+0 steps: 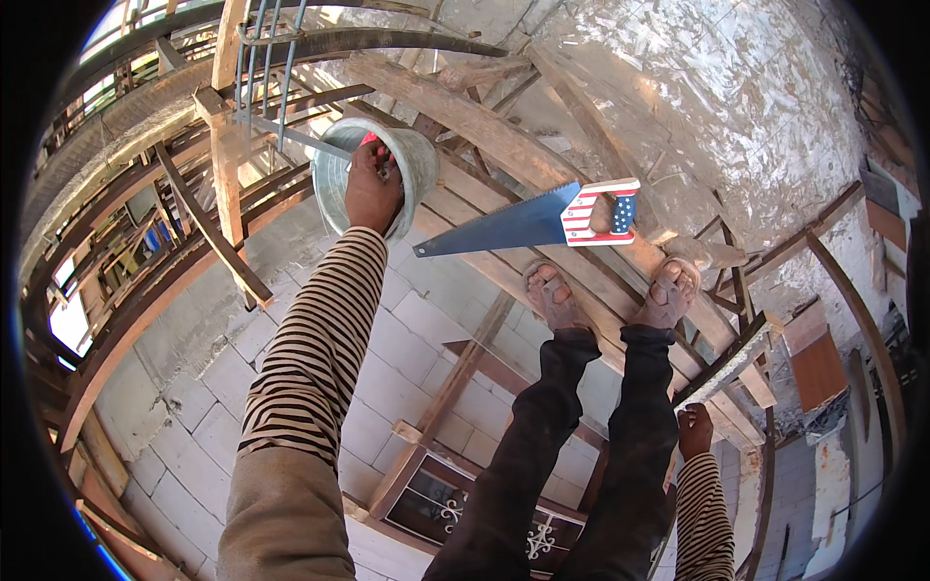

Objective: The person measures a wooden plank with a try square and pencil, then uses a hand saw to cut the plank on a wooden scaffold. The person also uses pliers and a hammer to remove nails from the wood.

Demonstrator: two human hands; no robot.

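Observation:
My left hand (376, 189) reaches into a grey bucket (418, 160), its fingers closed around something red. A long flat grey metal strip (305, 137) runs over the bucket's rim towards that red part, like a red-handled tool with a straight blade; my fingers cover where they meet. To the right of the bucket, a handsaw (523, 221) with a dark blue blade and a red, white and blue handle rests across wooden planks. Low on the right, my right hand (694, 431) is curled at the end of a wooden beam (727, 366).
My sandalled feet (557, 295) stand on narrow planks (475, 198) high above a floor. Below are a pale block wall (407, 339) and a dark window grille (436, 499). Upright blue-grey rebar (263, 68) and timber framing (228, 165) rise at left. A rough whitish wall (736, 107) lies beyond.

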